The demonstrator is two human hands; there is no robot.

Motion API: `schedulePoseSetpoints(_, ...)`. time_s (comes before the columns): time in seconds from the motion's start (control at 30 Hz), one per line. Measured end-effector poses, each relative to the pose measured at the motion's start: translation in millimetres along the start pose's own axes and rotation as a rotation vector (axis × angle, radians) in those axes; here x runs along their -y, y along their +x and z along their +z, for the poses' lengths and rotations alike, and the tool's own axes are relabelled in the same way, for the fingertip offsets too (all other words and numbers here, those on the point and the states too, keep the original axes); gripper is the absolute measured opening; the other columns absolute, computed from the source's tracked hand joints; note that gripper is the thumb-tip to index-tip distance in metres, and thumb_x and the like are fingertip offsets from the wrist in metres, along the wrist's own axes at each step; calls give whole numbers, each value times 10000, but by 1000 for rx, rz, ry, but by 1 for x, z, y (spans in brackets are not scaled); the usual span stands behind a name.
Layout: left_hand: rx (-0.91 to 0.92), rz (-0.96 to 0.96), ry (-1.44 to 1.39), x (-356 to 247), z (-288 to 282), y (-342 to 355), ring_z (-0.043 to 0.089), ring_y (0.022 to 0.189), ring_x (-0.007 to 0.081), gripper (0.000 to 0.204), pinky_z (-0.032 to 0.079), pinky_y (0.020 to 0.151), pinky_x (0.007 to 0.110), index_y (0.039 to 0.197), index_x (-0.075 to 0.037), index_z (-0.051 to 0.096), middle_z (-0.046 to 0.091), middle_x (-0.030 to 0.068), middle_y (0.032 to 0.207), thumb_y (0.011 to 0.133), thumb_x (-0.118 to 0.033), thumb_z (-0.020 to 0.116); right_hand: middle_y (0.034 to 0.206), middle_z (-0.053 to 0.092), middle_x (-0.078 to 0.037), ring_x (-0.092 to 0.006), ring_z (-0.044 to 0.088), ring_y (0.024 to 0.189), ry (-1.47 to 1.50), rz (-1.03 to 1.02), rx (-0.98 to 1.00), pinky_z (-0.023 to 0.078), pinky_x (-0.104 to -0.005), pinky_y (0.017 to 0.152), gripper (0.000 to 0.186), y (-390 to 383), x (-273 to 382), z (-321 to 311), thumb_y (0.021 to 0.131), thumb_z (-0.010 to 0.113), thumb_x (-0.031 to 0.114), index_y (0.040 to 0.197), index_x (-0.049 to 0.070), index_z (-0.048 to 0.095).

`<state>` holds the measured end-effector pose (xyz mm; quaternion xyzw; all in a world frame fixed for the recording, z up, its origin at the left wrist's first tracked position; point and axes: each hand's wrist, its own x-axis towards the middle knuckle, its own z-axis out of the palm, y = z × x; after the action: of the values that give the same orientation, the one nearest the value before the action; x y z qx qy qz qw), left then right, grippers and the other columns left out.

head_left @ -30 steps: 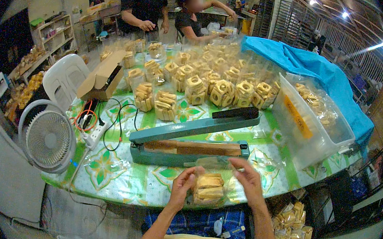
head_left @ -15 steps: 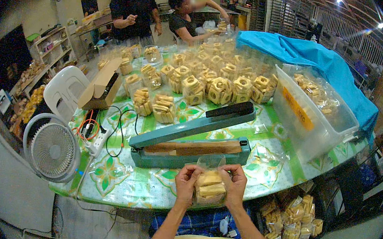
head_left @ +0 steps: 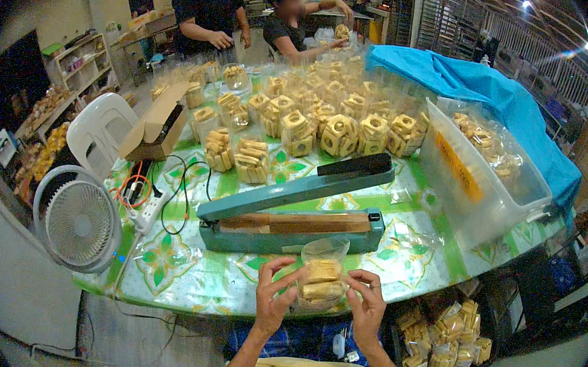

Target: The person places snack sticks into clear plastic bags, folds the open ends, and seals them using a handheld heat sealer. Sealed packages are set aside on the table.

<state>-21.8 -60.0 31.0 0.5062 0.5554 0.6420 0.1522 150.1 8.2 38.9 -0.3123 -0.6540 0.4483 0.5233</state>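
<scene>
My left hand (head_left: 276, 290) and my right hand (head_left: 365, 300) hold either side of a clear bag of pale, stacked biscuits (head_left: 319, 281) at the table's front edge, fingertips on the plastic. Just behind the bag is a long teal heat sealer (head_left: 287, 244), its arm (head_left: 264, 194) raised at an angle over a brown sealing strip. The bag's upper part stands up loosely in front of the sealer's base.
Many bagged biscuits (head_left: 339, 134) cover the back of the patterned table (head_left: 161, 270). A translucent bin (head_left: 465, 210) and blue cloth (head_left: 531, 134) are right; a fan (head_left: 79, 221), power strip (head_left: 151, 212) and open box (head_left: 150, 138) left. Two co-workers (head_left: 204, 14) (head_left: 289, 31) stand or sit behind.
My right hand has come down from the bag's upper corner to its side. The fingers of both hands have shifted outward along the bag. The co-workers' hands have moved slightly.
</scene>
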Motion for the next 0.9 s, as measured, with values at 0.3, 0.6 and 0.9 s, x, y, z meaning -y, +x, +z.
schedulePoseSetpoints(0.3, -258, -154, 109, -26, 30, -10, 516, 872, 160, 239, 434, 794, 274, 1097, -74, 726, 544, 45, 906, 869, -131, 683, 986, 649, -101, -217, 608, 933, -149, 71, -102, 477, -307, 853, 194, -2, 13, 21, 818, 715, 82, 1008, 49, 736)
schedulePoseSetpoints(0.6, -177, -28, 81, -17, 17, 12, 564, 1028, 220, 156, 399, 956, 372, 908, -31, 715, 613, 90, 1018, 794, -139, 718, 1021, 587, -109, -235, 558, 977, -102, -8, -81, 434, -335, 900, 144, 10, 9, 17, 777, 748, 96, 875, 36, 661)
schedulePoseSetpoints(0.9, 69, -74, -62, -17, -2, 24, 597, 1090, 222, 154, 403, 993, 370, 960, -39, 731, 678, 113, 1108, 818, -97, 711, 1084, 660, -119, -212, 577, 1053, -18, 32, 132, 394, -347, 972, 76, 37, 14, 2, 798, 725, 56, 868, 28, 726)
